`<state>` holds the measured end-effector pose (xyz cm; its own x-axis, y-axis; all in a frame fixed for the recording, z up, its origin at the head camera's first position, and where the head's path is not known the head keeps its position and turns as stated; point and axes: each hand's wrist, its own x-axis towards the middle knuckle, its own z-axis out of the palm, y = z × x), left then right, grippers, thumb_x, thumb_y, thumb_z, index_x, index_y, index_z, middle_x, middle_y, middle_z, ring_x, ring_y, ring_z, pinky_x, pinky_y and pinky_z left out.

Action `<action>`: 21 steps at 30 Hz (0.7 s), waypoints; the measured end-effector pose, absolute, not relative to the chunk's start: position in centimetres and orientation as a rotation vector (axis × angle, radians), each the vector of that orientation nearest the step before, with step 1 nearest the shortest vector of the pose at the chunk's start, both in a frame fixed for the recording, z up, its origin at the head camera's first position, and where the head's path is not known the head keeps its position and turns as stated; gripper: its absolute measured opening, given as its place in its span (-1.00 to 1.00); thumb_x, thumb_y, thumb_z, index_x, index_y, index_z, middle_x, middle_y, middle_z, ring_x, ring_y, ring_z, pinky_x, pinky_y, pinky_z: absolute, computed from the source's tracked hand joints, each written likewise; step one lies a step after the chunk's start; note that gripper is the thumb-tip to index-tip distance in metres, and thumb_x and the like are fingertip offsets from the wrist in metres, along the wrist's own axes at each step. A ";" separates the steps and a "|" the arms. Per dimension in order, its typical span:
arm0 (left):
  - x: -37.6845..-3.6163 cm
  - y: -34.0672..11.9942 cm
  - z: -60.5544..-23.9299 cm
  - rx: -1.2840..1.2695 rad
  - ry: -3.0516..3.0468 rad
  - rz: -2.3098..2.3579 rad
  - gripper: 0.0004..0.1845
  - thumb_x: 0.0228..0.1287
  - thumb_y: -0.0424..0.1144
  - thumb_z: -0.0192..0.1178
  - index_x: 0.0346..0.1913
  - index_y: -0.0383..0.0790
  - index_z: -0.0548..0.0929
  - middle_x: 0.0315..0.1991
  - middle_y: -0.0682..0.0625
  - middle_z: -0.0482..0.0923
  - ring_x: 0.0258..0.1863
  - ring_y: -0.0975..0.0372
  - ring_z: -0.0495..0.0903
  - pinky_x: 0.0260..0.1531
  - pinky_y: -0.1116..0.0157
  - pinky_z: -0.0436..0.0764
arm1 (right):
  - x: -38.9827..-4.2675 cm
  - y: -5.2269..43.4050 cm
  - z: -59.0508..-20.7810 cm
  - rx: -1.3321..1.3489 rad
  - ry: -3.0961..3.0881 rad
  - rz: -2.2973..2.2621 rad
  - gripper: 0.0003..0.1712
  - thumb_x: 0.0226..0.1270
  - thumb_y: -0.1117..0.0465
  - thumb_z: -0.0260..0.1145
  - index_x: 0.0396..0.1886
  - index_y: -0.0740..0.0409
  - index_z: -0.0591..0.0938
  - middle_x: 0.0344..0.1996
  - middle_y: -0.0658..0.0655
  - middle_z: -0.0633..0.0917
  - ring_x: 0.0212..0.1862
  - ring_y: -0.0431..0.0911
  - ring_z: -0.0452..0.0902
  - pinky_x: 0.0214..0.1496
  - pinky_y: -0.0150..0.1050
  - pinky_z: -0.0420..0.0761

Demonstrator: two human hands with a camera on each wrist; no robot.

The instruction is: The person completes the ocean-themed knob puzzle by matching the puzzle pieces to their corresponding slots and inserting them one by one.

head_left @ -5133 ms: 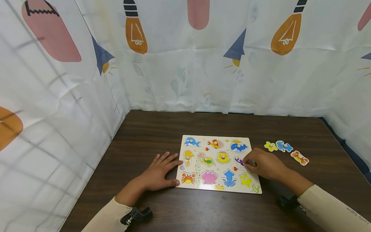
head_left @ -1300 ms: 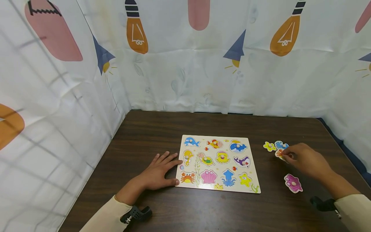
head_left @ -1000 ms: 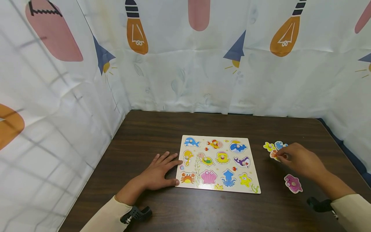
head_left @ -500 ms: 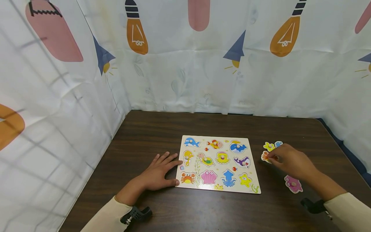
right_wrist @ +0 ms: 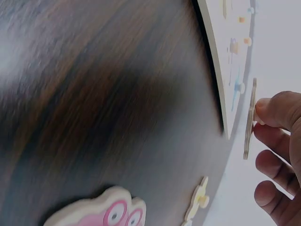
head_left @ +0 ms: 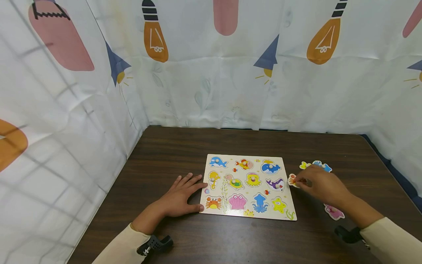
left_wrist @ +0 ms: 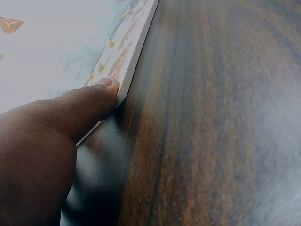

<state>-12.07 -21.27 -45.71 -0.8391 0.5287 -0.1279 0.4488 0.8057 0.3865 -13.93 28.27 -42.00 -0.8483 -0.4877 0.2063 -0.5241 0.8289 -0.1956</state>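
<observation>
The left hand lies flat, fingers straight, against the puzzle board's near left edge, while the right hand pinches an orange piece just off the board's right edge, lifted clear of the table. A pink piece lies near the right forearm; farther back sit a yellow piece and a blue piece. The board holds its fitted sea animals.

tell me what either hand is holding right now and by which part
The right hand pinches an orange puzzle piece, seemingly by its peg. The left hand holds nothing, resting flat against the puzzle board.
</observation>
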 end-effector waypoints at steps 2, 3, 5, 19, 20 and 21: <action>-12.1 -21.3 -45.7 0.761 2.765 0.505 -0.17 0.26 0.41 0.21 0.55 0.27 0.32 0.63 0.11 0.04 0.62 0.00 -0.13 0.50 -0.19 -0.23 | -13.9 27.9 -41.9 0.794 -2.883 0.372 -0.82 0.15 0.22 0.61 -0.27 -0.10 0.80 -0.38 -0.26 0.61 -0.25 -0.20 0.45 -0.35 -0.24 0.55; -12.1 -21.3 -45.8 0.761 2.764 0.504 -0.17 0.26 0.42 0.21 0.55 0.28 0.32 0.63 0.11 0.04 0.62 0.00 -0.13 0.50 -0.19 -0.23 | -13.9 27.7 -41.9 0.795 -2.892 0.372 -0.82 0.15 0.21 0.61 -0.27 -0.10 0.81 -0.38 -0.26 0.62 -0.24 -0.20 0.45 -0.34 -0.24 0.56; -12.1 -21.3 -45.8 0.761 2.765 0.504 -0.17 0.26 0.42 0.21 0.55 0.28 0.32 0.63 0.11 0.04 0.62 0.00 -0.13 0.50 -0.19 -0.23 | -13.9 27.3 -41.9 0.798 -2.907 0.370 -0.83 0.17 0.20 0.60 -0.26 -0.10 0.81 -0.37 -0.26 0.63 -0.23 -0.20 0.45 -0.32 -0.23 0.58; -12.2 -21.3 -45.9 0.758 2.763 0.496 -0.16 0.25 0.44 0.19 0.56 0.29 0.31 0.63 0.12 0.04 0.62 0.01 -0.13 0.50 -0.19 -0.22 | -13.9 24.7 -42.5 0.930 -2.800 0.400 -0.79 0.10 0.20 0.64 -0.29 -0.14 0.80 -0.30 -0.24 0.67 -0.23 -0.26 0.49 -0.39 -0.36 0.57; -12.2 -21.3 -45.9 0.759 2.762 0.498 -0.16 0.25 0.44 0.19 0.56 0.29 0.31 0.63 0.12 0.04 0.62 0.01 -0.13 0.50 -0.19 -0.22 | -13.9 24.5 -42.6 0.941 -2.790 0.404 -0.79 0.10 0.20 0.64 -0.30 -0.15 0.80 -0.30 -0.24 0.67 -0.23 -0.26 0.48 -0.40 -0.37 0.57; -12.2 -21.3 -45.9 0.759 2.762 0.500 -0.16 0.25 0.44 0.20 0.56 0.29 0.31 0.63 0.12 0.04 0.62 0.01 -0.13 0.50 -0.19 -0.22 | -13.9 24.4 -42.7 0.953 -2.781 0.408 -0.78 0.09 0.21 0.64 -0.30 -0.16 0.80 -0.30 -0.24 0.67 -0.22 -0.27 0.47 -0.41 -0.38 0.56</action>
<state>-12.17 -21.33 -45.85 -0.8384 0.5288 -0.1319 0.4490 0.8074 0.3829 -13.91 24.36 -42.67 -0.7804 -0.5735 0.2491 -0.6209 0.7579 -0.2002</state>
